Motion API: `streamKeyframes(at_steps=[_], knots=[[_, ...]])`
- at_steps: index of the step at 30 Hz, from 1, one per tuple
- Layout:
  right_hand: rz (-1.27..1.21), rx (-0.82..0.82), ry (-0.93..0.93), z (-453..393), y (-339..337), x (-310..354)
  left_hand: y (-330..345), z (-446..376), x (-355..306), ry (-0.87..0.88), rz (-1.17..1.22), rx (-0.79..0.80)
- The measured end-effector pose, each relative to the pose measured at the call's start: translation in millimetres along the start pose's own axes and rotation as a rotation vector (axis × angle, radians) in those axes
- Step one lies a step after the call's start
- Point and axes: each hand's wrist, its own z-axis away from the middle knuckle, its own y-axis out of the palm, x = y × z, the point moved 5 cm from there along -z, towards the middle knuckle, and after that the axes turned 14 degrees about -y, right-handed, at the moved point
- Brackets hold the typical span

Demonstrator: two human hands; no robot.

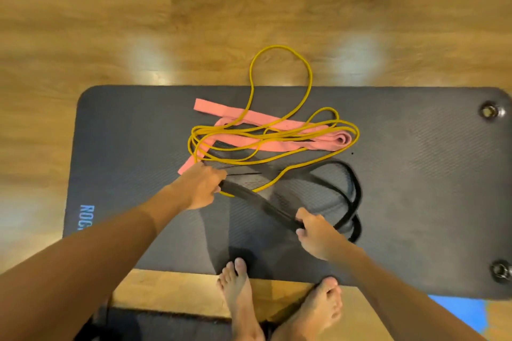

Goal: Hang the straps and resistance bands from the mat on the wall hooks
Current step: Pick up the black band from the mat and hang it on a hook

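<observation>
hands share the black band (pixel 279 213) low over the mat (pixel 133 152): left hand (pixel 201 187) closed on its left end, right hand (pixel 314 232) closed nearer right. yellow band (pixel 277 133) and pink strap (pixel 249 119) tangle farther back, the yellow loop crossing the mat's far edge onto open wood floor (pixel 194 8).

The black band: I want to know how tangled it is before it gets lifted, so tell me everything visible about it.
The black band is a wide, flat loop, rubbery and matte by its look. A stretch of it is held taut between the left hand and the right hand; the rest lies in slack loops on the dark mat. The thin yellow band crosses over it near the left hand.
</observation>
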Motion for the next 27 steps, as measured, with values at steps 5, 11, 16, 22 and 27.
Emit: streamKeyframes(at_steps=[5,11,16,22,27], knots=[[-0.012,-0.043,0.003,107.2,-79.1,78.7,-125.8,79.7,-11.0,-0.091,0.165,0.190],[0.037,-0.352,-0.070,259.1,-221.9,203.9,-341.5,211.4,-12.4,0.045,-0.042,0.026],[-0.094,-0.553,-0.276,387.5,-326.1,343.6,-524.2,334.8,-1.6,0.118,-0.123,-0.181],[-0.020,-0.630,-0.523,486.3,-394.4,476.2,-614.4,431.6,-96.5,0.325,0.339,-0.129],[0.004,-0.638,-0.295,536.9,-412.2,446.6,-669.5,461.9,-106.3,0.406,0.366,-0.234]])
